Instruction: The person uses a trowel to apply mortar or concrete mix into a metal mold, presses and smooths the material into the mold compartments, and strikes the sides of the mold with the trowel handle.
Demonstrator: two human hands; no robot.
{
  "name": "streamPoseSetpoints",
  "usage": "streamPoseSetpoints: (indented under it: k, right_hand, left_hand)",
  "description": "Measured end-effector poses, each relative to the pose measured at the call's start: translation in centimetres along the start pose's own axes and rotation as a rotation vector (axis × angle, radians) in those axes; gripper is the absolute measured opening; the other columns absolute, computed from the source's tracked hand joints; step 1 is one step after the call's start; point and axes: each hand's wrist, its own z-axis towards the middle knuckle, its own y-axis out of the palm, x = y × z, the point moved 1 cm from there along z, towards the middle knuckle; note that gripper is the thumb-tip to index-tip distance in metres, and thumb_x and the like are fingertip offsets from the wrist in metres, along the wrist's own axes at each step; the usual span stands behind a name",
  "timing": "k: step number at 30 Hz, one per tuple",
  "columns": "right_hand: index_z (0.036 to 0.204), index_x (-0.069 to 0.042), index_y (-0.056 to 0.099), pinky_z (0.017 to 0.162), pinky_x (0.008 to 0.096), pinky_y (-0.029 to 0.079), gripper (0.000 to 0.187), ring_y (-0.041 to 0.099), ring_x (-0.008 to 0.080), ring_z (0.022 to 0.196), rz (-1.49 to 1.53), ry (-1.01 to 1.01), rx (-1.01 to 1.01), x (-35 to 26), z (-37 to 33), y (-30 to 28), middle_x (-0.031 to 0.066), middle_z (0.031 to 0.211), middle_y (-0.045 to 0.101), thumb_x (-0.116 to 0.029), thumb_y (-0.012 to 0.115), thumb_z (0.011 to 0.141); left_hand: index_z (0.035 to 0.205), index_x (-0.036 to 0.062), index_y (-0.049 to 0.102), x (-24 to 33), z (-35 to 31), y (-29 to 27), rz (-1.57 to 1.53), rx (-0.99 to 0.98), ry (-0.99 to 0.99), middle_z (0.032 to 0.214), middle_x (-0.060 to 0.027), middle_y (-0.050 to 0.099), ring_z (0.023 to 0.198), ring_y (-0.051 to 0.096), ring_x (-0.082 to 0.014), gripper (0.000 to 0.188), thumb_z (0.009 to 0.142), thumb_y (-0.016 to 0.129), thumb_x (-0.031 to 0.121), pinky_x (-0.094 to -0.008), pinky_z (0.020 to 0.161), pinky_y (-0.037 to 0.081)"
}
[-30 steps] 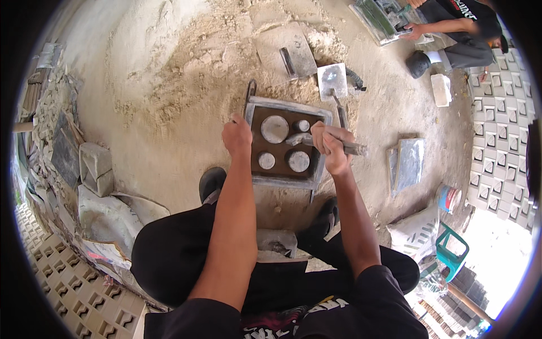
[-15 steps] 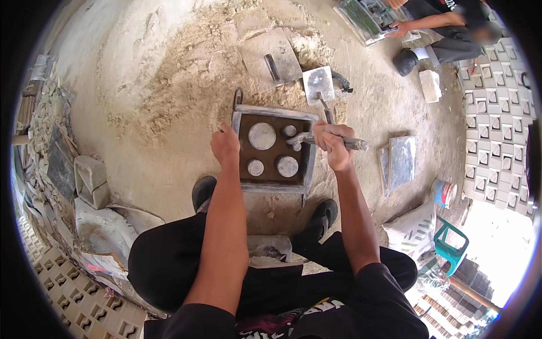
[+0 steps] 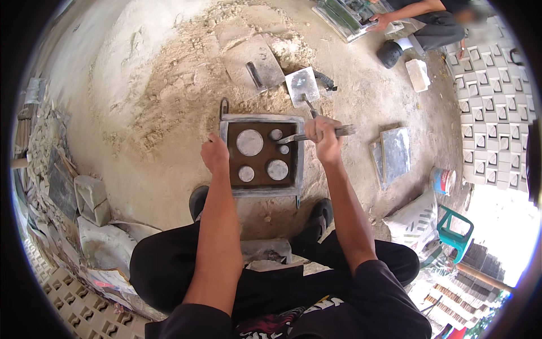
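A square metal-framed mould [image 3: 300, 158] lies on the ground between my feet. Its brown bed carries several pale round discs, among them a large one [image 3: 249, 142] and a medium one [image 3: 277, 169]. My right hand [image 3: 324, 138] is wrapped around the handle of a brush [image 3: 293, 137], held over the mould's right edge. The brush's head is among the small discs; whether it touches the bed I cannot tell. Beside the mould's left edge, my left hand [image 3: 215, 153] is closed, and anything inside it is hidden. Beyond the right hand lies a trowel [image 3: 302, 87] with a square blade.
Loose sandy powder [image 3: 169, 85] spreads beyond the mould, with a handled board [image 3: 254, 68] on it. Flat plates [image 3: 395, 152], a tin [image 3: 444, 181], a sack [image 3: 415, 223] and a green stool [image 3: 454, 231] stand right. A co-worker's hand [image 3: 384, 22] is at another mould [image 3: 344, 20], far right.
The whole view has shifted a little, so the scene sits slightly further left. The brush head has turned among the small discs, showing more of the lower small one. Both hands remain closed.
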Motion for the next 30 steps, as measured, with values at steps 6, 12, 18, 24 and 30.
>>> streamPoseSetpoints:
  k: [6,12,18,24,30]
  right_hand:
    - [0.054,-0.011,0.029,0.042,0.0285,0.018,0.046,0.022,0.0088,0.042,0.020,-0.060,0.355,-7.2,0.6,3.0,-0.0007,0.046,0.029,-0.014,0.038,0.099]
    - [0.053,-0.011,0.028,0.042,0.0285,0.018,0.050,0.022,0.0093,0.041,0.085,-0.142,0.320,-7.7,2.1,3.7,-0.0007,0.045,0.029,-0.018,0.041,0.101]
    - [0.052,-0.009,0.033,0.043,0.0283,0.019,0.050,0.025,0.0095,0.042,0.095,-0.150,0.264,-4.5,2.2,5.5,-0.0008,0.046,0.032,-0.017,0.041,0.101]
    - [0.054,-0.009,0.036,0.044,0.0271,0.021,0.047,0.029,0.0051,0.048,-0.008,-0.017,0.220,-1.0,1.6,6.4,-0.0038,0.052,0.037,-0.017,0.047,0.099]
    - [0.054,-0.009,0.040,0.044,0.0259,0.022,0.047,0.030,0.0035,0.049,-0.233,0.116,0.140,2.2,2.1,6.3,-0.0057,0.053,0.039,-0.018,0.052,0.098]
  left_hand:
    - [0.101,-0.0091,0.065,-0.6,0.7,0.2,0.027,0.000,0.000,0.105,-0.0299,0.063,0.102,0.059,-0.0452,0.062,0.092,0.034,0.044,-0.0501,0.091,0.045]
    - [0.104,-0.0099,0.063,-0.3,0.4,0.0,0.023,-0.023,0.001,0.107,-0.0298,0.062,0.103,0.058,-0.0447,0.064,0.093,0.034,0.045,-0.0503,0.092,0.044]
    - [0.105,-0.0101,0.063,-0.6,0.6,0.3,0.020,-0.027,0.000,0.108,-0.0299,0.062,0.103,0.058,-0.0452,0.065,0.094,0.033,0.047,-0.0508,0.091,0.044]
    - [0.101,-0.0123,0.064,-0.9,0.9,0.4,-0.004,0.010,0.001,0.104,-0.0320,0.062,0.101,0.058,-0.0465,0.065,0.092,0.034,0.045,-0.0496,0.092,0.043]
    - [0.098,-0.0133,0.063,-0.6,0.6,0.4,-0.025,0.015,-0.006,0.102,-0.0339,0.062,0.101,0.058,-0.0478,0.065,0.091,0.034,0.044,-0.0503,0.092,0.043]
